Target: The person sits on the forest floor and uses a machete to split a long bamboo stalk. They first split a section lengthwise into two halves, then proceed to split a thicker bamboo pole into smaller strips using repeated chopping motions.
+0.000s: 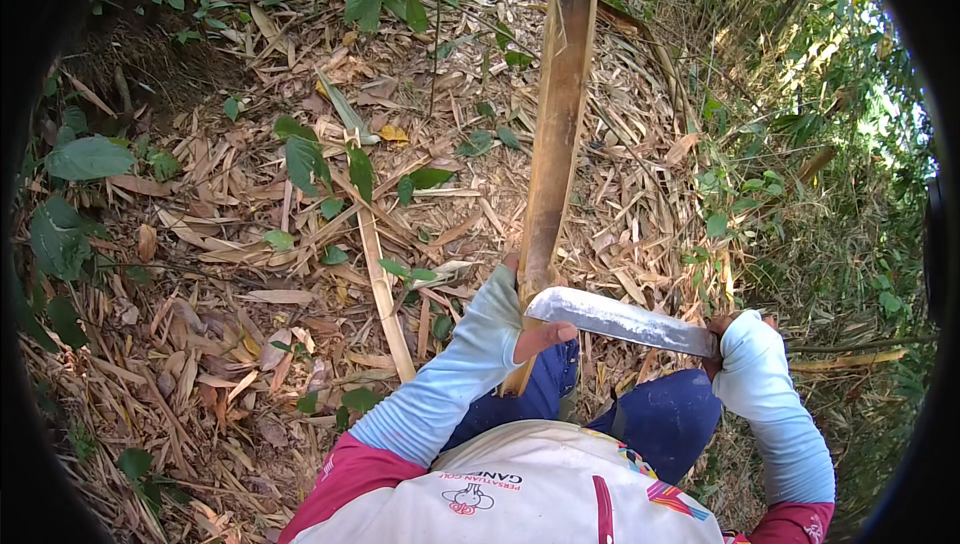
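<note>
While the left hand (pixel 535 329) closes its fingers round the bamboo stalk (pixel 555 134) rising toward twelve o'clock, the right hand (pixel 725 336) at three o'clock grips the machete (pixel 620 321), blade laid against the stalk, seemingly mid-shaving, needing a steady downward stroke.

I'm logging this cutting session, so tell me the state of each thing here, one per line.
Bamboo strip: upright, tilted slightly, gripped near its lower end.
Left hand: closed around the bamboo strip.
Machete: blade bare, lying crosswise against the strip.
Right hand: closed on the machete's handle.
Dry leaf litter: scattered over the ground.
</note>
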{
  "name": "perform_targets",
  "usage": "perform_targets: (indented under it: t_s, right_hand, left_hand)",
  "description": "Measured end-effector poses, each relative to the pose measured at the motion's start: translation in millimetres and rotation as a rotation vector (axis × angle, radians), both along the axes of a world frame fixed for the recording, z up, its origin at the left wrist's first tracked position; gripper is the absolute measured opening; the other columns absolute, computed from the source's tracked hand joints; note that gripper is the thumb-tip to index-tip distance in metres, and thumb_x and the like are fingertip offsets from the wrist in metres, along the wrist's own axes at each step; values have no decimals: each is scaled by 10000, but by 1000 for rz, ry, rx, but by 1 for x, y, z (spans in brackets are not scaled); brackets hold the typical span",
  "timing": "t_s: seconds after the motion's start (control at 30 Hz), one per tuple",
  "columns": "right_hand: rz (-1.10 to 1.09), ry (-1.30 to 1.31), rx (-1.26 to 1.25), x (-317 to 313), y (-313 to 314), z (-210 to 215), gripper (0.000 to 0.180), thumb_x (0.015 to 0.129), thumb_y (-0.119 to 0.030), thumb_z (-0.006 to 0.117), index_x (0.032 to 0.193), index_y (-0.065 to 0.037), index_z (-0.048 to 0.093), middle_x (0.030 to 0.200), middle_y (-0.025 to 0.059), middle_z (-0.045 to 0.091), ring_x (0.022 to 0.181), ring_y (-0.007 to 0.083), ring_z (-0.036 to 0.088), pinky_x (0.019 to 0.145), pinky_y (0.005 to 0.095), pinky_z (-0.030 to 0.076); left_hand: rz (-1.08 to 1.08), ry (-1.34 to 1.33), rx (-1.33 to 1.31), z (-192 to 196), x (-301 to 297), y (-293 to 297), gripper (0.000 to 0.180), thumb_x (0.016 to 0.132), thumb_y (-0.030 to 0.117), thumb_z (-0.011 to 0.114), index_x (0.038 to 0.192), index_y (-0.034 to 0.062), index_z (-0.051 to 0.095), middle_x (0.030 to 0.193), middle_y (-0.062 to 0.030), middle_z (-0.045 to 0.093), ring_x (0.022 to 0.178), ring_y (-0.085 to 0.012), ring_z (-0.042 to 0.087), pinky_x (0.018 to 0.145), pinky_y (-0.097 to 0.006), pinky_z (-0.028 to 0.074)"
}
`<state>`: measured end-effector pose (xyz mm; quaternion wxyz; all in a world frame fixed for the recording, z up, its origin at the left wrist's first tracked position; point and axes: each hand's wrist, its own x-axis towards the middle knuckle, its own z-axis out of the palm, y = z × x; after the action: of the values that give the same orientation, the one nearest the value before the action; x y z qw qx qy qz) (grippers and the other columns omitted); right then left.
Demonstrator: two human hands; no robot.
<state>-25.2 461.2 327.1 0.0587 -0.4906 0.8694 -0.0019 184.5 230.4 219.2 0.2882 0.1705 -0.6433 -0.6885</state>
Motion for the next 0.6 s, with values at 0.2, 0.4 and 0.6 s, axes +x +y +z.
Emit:
perform_targets:
  t_s: [0.2, 0.4, 0.6]
  right_hand:
    - [0, 34, 23, 1, 4, -2, 199, 713, -96, 721, 911, -104, 699, 761, 132, 648, 756, 356, 614, 730, 431, 491]
    - [40, 60, 76, -2, 8, -3, 218, 679, -80, 737, 882, -105, 663, 755, 96, 635, 773, 322, 625, 816, 451, 461]
    - [55, 103, 62, -1, 8, 4, 261, 666, -90, 760, 907, -113, 662, 836, 82, 655, 853, 304, 638, 891, 484, 432]
  left_hand:
    - [22, -23, 42, 23, 1, 6, 1012, 634, 346, 952, 1325, -96, 360, 1174, -114, 571, 1099, -184, 539, 982, -278, 423]
    - [-4, -13, 25, 0, 1, 5, 1016, 647, 289, 952, 1400, -14, 341, 1174, -80, 570, 1090, -165, 547, 958, -284, 443]
    - [-109, 6, 119, 11, 1, 11, 1088, 659, 277, 950, 1494, 41, 294, 1167, -26, 565, 1062, -129, 553, 913, -281, 464]
